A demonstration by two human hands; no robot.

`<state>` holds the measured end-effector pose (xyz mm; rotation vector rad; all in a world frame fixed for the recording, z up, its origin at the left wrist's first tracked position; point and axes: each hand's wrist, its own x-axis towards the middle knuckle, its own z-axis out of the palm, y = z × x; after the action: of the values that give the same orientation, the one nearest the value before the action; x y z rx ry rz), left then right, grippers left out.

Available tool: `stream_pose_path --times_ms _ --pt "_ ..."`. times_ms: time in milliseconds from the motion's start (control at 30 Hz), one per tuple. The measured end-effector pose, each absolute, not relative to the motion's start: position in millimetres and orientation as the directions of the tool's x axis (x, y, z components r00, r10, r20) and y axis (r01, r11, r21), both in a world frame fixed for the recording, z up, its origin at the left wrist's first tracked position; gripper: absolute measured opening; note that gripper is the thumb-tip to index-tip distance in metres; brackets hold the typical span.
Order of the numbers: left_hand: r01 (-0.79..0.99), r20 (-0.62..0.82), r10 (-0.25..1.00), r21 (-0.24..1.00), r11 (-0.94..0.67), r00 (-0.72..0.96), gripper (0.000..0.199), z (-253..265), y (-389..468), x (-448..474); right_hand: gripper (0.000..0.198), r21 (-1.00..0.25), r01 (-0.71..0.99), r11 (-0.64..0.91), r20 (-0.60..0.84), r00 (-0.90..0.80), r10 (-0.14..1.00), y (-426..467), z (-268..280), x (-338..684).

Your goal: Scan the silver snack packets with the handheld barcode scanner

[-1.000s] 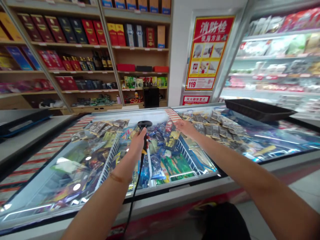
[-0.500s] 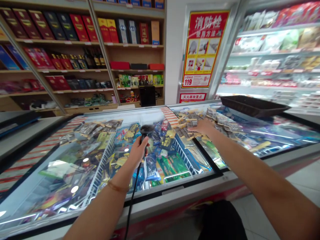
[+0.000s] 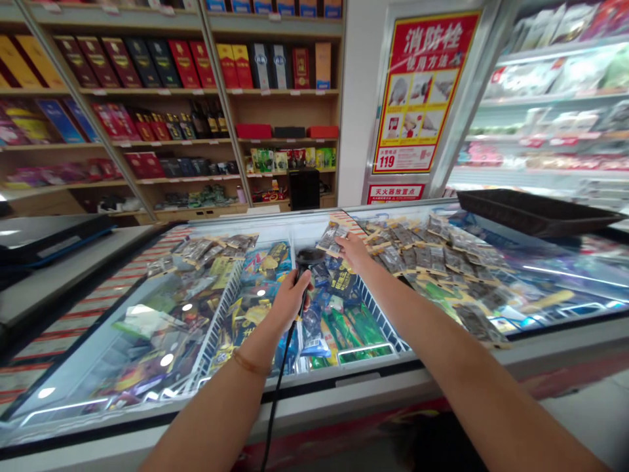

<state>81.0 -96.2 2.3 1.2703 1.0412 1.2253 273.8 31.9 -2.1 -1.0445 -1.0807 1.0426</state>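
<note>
My left hand [image 3: 291, 296] is wrapped round the handle of a black corded barcode scanner [image 3: 310, 255], held over the middle of the chest freezer. Its black cable [image 3: 278, 393] hangs down past the freezer's front edge. Just right of the scanner head, my right hand [image 3: 352, 249] pinches a small clear packet with dark contents [image 3: 330, 237] and a tan edge. A spread of similar packets [image 3: 427, 252] lies on the glass to the right, and a smaller pile [image 3: 204, 250] lies on the left. Bagged frozen goods [image 3: 339, 328] show below in white wire baskets.
A black tray [image 3: 535, 208] rests on the freezer's right end. At left stands a counter with a dark flat device [image 3: 54, 236]. Shelves of boxed bottles [image 3: 162, 62] line the back, beside a red fire-hydrant poster [image 3: 425, 92] and a lit display fridge [image 3: 545, 118].
My right hand has left the packet pile on the right and come left to the scanner head with one packet. The left hand still holds the scanner. The view has shifted left.
</note>
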Motion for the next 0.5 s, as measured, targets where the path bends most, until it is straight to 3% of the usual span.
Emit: stream_pose_path --times_ms 67,233,333,500 --pt "-0.05 0.092 0.989 0.995 -0.087 0.12 0.055 0 -96 81 0.035 -0.972 -0.18 0.148 0.126 0.129 0.984 33 -13 255" --pt "0.031 0.12 0.97 0.991 -0.13 0.21 0.051 0 -99 81 0.042 -0.975 -0.087 0.205 0.197 0.097 0.976 35 -30 249" --pt "0.046 0.118 0.963 0.99 -0.133 0.244 0.051 0 -102 82 0.038 -0.965 -0.093 0.244 0.234 0.108 0.966 33 -29 252" --pt "0.064 0.093 0.968 0.992 -0.111 0.232 0.054 -3 -100 81 0.029 -0.979 -0.136 0.149 0.138 0.088 0.986 30 -26 252"
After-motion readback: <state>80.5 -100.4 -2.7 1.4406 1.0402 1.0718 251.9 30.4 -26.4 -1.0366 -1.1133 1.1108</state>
